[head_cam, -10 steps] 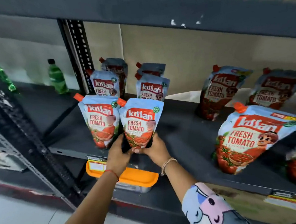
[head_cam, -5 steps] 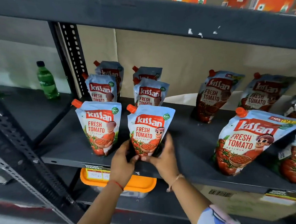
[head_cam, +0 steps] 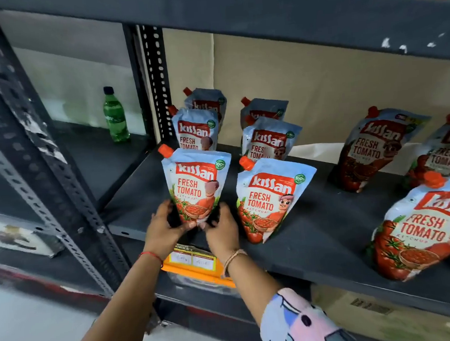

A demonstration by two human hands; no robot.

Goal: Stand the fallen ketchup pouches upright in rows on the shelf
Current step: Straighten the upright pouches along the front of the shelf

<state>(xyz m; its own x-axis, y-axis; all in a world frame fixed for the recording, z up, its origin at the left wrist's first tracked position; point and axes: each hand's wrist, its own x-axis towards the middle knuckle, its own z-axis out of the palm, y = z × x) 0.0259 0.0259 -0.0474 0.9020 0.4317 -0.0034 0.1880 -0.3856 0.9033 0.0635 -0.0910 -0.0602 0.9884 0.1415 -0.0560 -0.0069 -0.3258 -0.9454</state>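
Several blue-and-red Kissan ketchup pouches with orange caps stand on a dark shelf (head_cam: 316, 233). The front-left pouch (head_cam: 196, 183) stands upright at the shelf's front edge; my left hand (head_cam: 166, 226) and my right hand (head_cam: 221, 230) grip its base from either side. Right beside it, the second front pouch (head_cam: 272, 197) stands free, tilted slightly. Behind these, two short rows of pouches (head_cam: 197, 129) (head_cam: 269, 140) run back toward the cardboard wall. Further right, larger pouches (head_cam: 374, 149) (head_cam: 425, 231) lean backward.
A perforated metal upright (head_cam: 155, 82) stands just left of the pouch rows. A green bottle (head_cam: 115, 116) sits on the neighbouring shelf to the left. An orange-lidded container (head_cam: 196, 269) with price tags lies on the shelf below my hands. Orange packs sit on the shelf above.
Both hands have left the second front pouch and moved left onto the base of the front-left pouch. The second pouch now stands alone.
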